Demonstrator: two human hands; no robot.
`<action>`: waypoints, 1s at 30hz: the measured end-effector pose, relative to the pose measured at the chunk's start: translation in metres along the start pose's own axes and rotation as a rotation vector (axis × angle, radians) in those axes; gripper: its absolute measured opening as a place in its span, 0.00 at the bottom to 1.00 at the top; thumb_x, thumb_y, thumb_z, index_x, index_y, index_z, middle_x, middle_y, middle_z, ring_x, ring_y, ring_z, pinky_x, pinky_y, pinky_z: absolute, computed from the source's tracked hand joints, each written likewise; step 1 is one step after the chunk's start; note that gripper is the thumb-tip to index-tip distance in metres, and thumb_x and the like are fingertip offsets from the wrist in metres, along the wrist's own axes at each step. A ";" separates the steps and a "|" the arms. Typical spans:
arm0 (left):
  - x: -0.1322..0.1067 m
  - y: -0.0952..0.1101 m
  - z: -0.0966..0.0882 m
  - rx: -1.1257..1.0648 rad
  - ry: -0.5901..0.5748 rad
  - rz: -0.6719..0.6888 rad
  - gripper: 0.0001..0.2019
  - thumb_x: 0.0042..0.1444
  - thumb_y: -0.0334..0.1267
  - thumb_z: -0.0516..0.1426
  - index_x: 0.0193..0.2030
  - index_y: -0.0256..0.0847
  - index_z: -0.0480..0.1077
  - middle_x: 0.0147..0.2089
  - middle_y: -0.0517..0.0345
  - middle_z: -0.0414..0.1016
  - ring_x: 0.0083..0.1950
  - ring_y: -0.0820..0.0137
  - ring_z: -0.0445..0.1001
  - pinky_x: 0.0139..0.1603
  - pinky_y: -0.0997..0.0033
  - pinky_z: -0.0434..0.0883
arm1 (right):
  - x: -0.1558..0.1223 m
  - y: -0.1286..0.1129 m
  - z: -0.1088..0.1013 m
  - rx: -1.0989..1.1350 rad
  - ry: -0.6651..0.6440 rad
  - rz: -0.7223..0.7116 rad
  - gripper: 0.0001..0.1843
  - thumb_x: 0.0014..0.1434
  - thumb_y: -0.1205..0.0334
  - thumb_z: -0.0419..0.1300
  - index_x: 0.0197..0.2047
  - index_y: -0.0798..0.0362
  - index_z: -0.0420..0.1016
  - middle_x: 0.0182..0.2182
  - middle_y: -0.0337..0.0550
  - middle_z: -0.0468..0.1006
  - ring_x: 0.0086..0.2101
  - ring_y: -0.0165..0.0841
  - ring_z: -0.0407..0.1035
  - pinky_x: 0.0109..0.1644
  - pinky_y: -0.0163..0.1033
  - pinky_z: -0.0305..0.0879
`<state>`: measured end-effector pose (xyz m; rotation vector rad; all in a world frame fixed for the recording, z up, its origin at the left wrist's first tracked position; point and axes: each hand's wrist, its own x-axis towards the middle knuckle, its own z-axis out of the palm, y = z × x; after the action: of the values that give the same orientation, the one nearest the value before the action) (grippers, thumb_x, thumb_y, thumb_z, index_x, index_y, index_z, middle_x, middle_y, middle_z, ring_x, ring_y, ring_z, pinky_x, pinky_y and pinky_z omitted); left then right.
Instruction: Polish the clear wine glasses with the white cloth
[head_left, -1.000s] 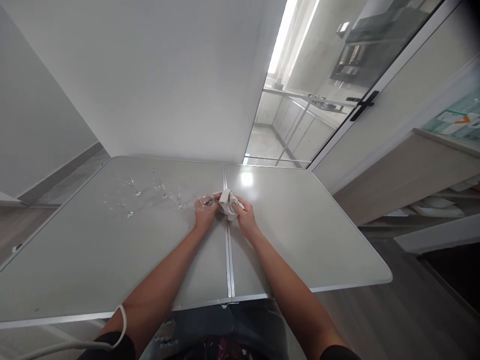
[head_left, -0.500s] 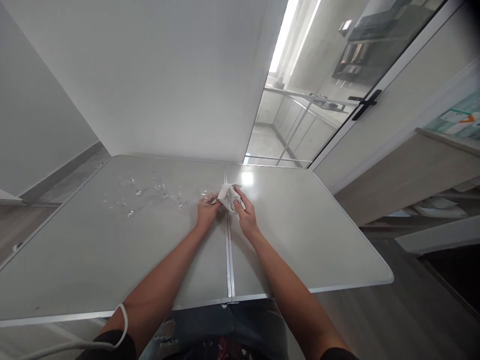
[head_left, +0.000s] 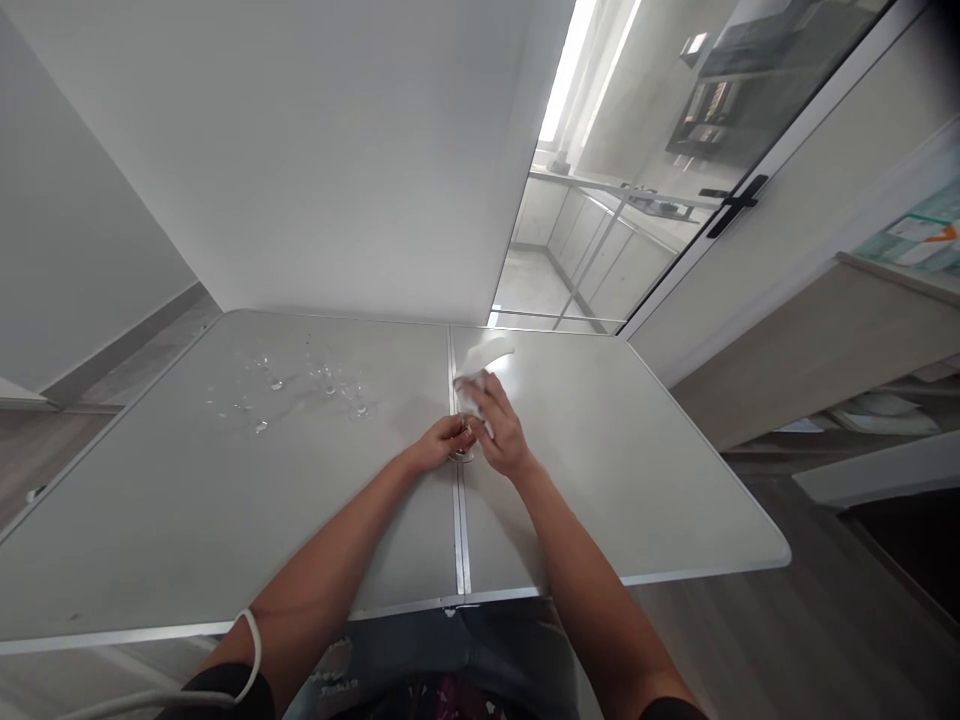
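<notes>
My left hand (head_left: 441, 443) is closed around the narrow part of a clear stemmed glass (head_left: 461, 457), whose round foot points toward me. My right hand (head_left: 501, 428) grips a white cloth (head_left: 487, 355) that covers the far end of the glass, so its bowl is hidden. One loose flap of the cloth sticks out beyond the fingers and is blurred. Both hands meet just above the seam of the pale table (head_left: 615, 470). Several clear glass pieces (head_left: 328, 385), which look like stemmed glasses, lie on the left half; their outlines are hard to make out.
A white wall (head_left: 360, 180) rises behind the table's far edge. To the right stands a glass door (head_left: 577, 230) with a black handle (head_left: 737, 205), then a wooden shelf unit (head_left: 810, 350). A white cable (head_left: 251, 650) loops over my left forearm.
The glass has swung round from pointing left to having its foot toward me. My left hand has moved right and nearer, while the cloth has shifted onto the glass's far end.
</notes>
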<state>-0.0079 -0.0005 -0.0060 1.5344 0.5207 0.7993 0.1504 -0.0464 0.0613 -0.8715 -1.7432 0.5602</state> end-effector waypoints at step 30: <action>0.009 0.005 0.000 -0.085 0.147 -0.002 0.30 0.53 0.69 0.59 0.24 0.39 0.66 0.23 0.59 0.64 0.25 0.72 0.61 0.29 0.70 0.61 | -0.002 0.022 0.039 0.606 0.409 0.483 0.22 0.63 0.45 0.61 0.55 0.47 0.76 0.40 0.42 0.81 0.41 0.37 0.75 0.49 0.43 0.73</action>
<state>-0.0026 0.0051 0.0004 1.4035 0.5891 0.9261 0.1200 -0.0324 0.0308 -0.8823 -0.9041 1.0749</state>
